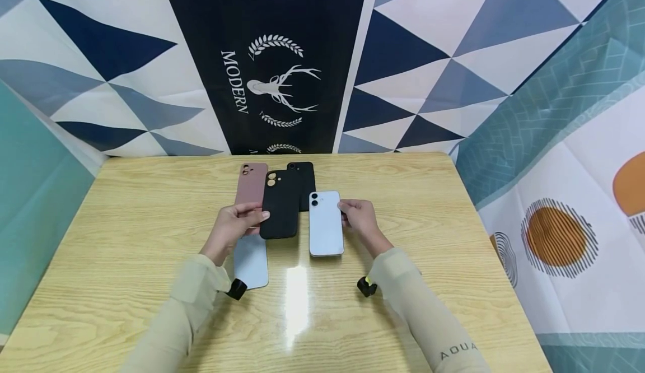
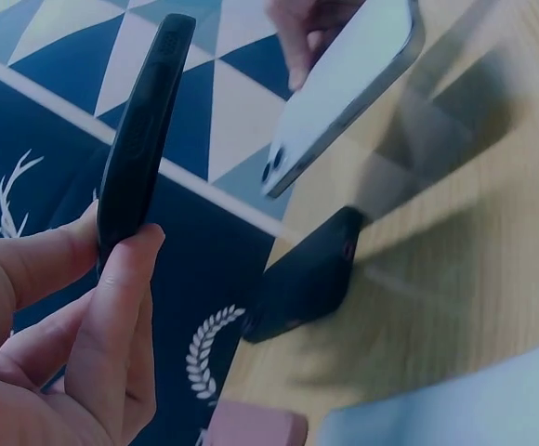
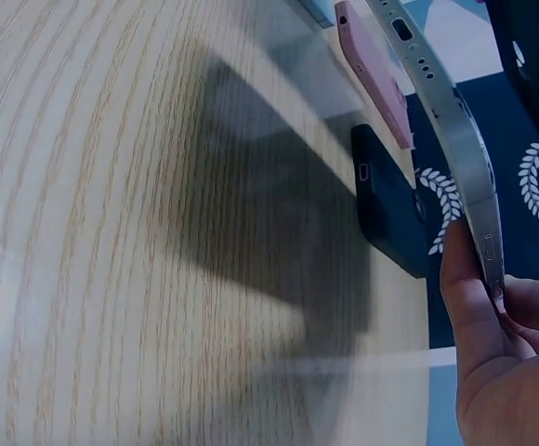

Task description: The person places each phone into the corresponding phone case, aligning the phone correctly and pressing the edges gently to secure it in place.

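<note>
My left hand [image 1: 233, 227] pinches the left edge of a black phone case [image 1: 279, 208] with two camera openings, between thumb and fingers. In the left wrist view the case [image 2: 147, 130] appears edge-on, with side buttons. My right hand [image 1: 360, 219] pinches the right edge of a white smartphone [image 1: 326, 230], its back and two camera lenses toward the head view. Held above the table, the phone [image 3: 460, 153] shows its port edge in the right wrist view. The black case and white phone are side by side, apart.
A pink phone case [image 1: 252, 182] and another black phone case [image 1: 307, 185] lie at the table's back, partly hidden by the held case. A pale blue, flat phone-shaped item [image 1: 252, 264] lies near my left wrist. Patterned cloth [image 1: 282, 82] hangs behind the wooden table [image 1: 413, 210].
</note>
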A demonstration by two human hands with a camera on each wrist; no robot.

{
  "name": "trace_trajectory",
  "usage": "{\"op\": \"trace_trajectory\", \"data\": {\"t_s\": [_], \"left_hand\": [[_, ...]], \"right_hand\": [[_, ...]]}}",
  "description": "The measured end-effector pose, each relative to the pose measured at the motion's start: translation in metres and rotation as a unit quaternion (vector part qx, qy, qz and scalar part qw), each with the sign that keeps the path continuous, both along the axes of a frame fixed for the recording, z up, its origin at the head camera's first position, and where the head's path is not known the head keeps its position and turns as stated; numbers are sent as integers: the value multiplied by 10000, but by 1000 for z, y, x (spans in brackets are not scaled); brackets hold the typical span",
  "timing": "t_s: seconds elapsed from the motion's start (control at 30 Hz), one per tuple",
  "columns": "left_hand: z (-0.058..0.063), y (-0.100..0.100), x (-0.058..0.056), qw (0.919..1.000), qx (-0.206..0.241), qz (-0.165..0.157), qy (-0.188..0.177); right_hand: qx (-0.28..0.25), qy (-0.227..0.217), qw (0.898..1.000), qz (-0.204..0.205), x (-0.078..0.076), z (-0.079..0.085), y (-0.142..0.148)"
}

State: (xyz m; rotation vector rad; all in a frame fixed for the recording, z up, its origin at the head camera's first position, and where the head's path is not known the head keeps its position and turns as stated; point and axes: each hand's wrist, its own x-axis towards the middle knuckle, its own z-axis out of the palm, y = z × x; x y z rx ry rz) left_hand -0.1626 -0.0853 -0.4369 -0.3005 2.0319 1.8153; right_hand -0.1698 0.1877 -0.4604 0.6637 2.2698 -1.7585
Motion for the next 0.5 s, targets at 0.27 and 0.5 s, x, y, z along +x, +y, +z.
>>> {"op": "trace_trajectory", "data": {"t_s": [0.27,0.5], "left_hand": [[-2,17,5,9998,197,-61,85],[-5,28,7,9993,359,-135,34]], "right_hand": [[-79,-2,10000,-34,0,2,0],[-179,65,9998,-30,0,6,-1]]}}
